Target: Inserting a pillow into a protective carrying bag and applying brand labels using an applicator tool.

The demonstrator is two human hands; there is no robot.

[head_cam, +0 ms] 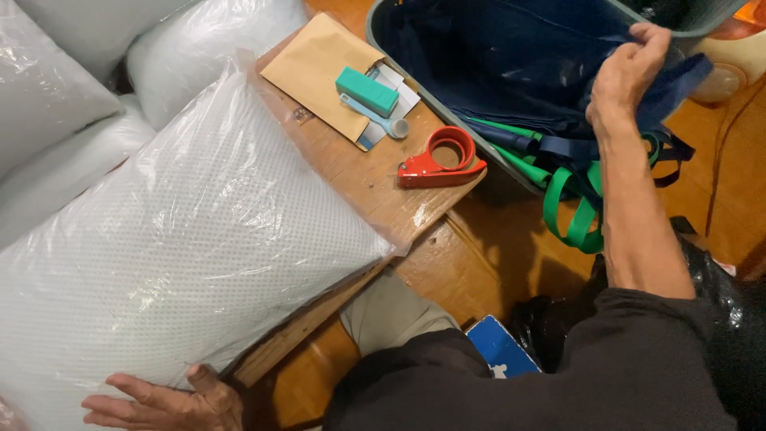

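The fingers of the right hand [626, 72] are closed in a pinch on a fold of dark blue cloth [670, 80] at the upper right, the thumb on the near side and the fingertips curled over the top edge. That cloth belongs to a stack of navy fabric bags [511, 56] lying inside a grey-rimmed bin [383, 32], with green straps [578, 219] and blue straps spilling over the bin's rim just below the wrist. The bare forearm runs down from the hand to a black sleeve.

The fingers of the left hand [163, 403] are spread wide and flat at the bottom edge of the view, holding nothing, pressed against the near end of a large white pillow [183, 247] sealed in clear plastic. The pillow lies slantwise across a wooden bench [375, 187], covering most of its left part and overhanging the near edge.

On the bare far corner of the bench rest a red tape dispenser [439, 160], a brown envelope [319, 68], a teal box [365, 90] on top of it, and a pale blue tool just beside the box. More plastic-wrapped pillows [56, 88] are stacked at the upper left, beyond the bench. A blue tag [499, 347] shows below, near the person's lap.
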